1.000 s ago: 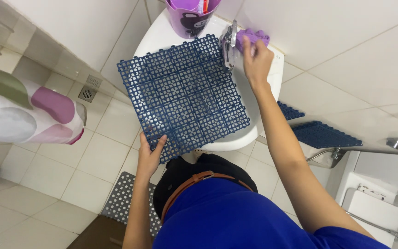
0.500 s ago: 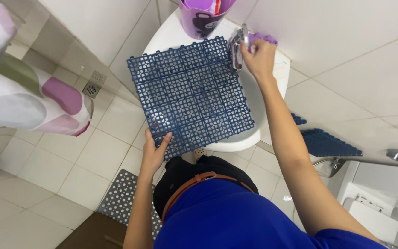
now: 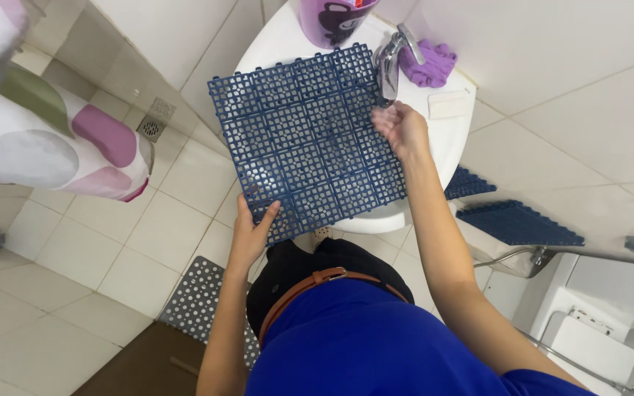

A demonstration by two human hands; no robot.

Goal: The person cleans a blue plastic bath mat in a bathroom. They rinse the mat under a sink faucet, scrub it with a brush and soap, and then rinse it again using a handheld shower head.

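A dark blue perforated plastic floor mat (image 3: 302, 139) lies flat over a white washbasin (image 3: 449, 136). My left hand (image 3: 252, 224) grips the mat's near left corner. At the mat's far right edge my right hand (image 3: 403, 128) rests with fingers bent, just below the chrome tap (image 3: 390, 62). Whether it holds the mat's edge I cannot tell. A purple cloth (image 3: 427, 62) and a white bar of soap (image 3: 449, 104) sit on the basin rim beside the tap.
A purple cup (image 3: 332, 18) stands at the basin's back. More blue mat tiles (image 3: 515, 220) lie on the floor to the right, a grey perforated mat (image 3: 199, 297) near my feet. A patterned curtain (image 3: 53, 139) hangs left; a floor drain (image 3: 157, 119) is close by.
My right hand has come off the tap handle and dropped to the mat's right edge. The mat has shifted slightly toward the tap.
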